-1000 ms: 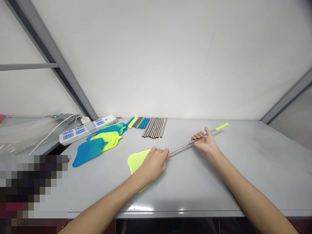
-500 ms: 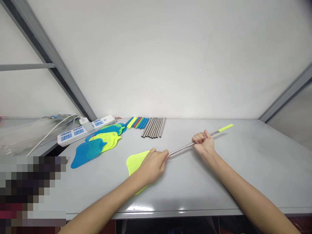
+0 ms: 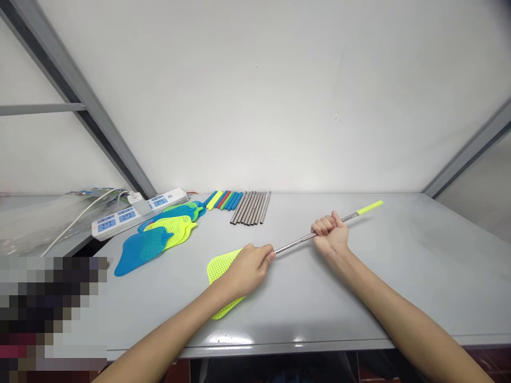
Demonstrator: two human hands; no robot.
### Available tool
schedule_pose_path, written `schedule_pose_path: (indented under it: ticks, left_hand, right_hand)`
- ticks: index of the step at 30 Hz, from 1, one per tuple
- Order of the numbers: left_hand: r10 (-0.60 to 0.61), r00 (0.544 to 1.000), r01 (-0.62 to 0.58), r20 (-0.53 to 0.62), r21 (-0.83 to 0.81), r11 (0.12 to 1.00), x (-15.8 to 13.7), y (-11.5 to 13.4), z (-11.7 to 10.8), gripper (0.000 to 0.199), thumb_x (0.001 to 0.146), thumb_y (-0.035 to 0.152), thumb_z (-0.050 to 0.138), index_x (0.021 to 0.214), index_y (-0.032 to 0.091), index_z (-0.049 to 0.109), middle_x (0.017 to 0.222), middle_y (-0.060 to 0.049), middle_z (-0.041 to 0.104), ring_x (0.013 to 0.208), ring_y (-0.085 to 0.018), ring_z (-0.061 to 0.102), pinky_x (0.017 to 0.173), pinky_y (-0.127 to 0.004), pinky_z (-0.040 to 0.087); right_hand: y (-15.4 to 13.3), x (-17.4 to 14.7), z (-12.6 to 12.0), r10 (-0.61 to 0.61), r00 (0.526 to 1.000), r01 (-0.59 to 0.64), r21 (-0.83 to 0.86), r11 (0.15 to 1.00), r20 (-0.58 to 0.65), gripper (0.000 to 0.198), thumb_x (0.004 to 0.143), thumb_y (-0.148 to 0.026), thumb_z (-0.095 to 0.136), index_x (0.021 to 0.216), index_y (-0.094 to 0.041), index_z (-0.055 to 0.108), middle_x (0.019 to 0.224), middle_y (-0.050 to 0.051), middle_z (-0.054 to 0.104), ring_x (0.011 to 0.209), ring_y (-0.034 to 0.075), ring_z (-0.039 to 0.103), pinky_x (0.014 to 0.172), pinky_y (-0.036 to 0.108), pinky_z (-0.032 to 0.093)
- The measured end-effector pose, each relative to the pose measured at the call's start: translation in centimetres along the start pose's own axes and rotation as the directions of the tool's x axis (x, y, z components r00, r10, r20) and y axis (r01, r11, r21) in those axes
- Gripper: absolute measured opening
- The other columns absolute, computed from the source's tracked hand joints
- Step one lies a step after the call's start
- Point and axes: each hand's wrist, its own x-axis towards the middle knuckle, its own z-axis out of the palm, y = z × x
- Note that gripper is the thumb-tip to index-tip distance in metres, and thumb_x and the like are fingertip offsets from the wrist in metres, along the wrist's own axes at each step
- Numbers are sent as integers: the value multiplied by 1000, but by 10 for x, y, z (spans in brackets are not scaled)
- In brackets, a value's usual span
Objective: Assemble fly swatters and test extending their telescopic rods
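Observation:
A fly swatter with a yellow perforated head [image 3: 221,265], a metal telescopic rod [image 3: 293,245] and a yellow grip [image 3: 370,207] slants across the table, grip end to the far right. My left hand [image 3: 252,267] is closed around the neck, where head and rod meet, and hides that joint. Farther up, my right hand [image 3: 330,234] is wrapped round the rod, fist closed, below the grip. A length of bare rod shows between the two hands.
Several metal rods [image 3: 250,208] lie side by side at the back, beside several coloured grips [image 3: 225,200]. Blue and yellow swatter heads [image 3: 143,250] overlap at the left, near a white power strip [image 3: 115,221] with a cable. A clear plastic bag [image 3: 35,223] lies at the far left.
Both hands keep their hold on the fly swatter. The right hand has shifted slightly left toward the left hand, and the swatter's head has turned a little.

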Motion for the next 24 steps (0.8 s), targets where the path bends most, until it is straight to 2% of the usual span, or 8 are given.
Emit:
schedule_pose_path:
  ticks: [11,24]
  left_hand:
    - [-7,1000,7,-5,-120,993,1,-4,1,33,83,35,20,63,18,41,56,2,42,59,-12,40,52,-23,28]
    - [6,1000,-5,6,-143,990,3,-6,3,32,83,35,19,60,18,34,56,2,42,55,-12,39,51,-22,25]
  right_hand:
    - [2,-4,2,32,997,-33,16,999,75,38,74,-22,39,49,-18,11,38,-8,6,32,8,8,29,20,17]
    - [7,-5,-1,66,994,-67,0,998,92,39,71,-20,41,48,-18,10,36,-8,9,32,7,9,28,20,18]
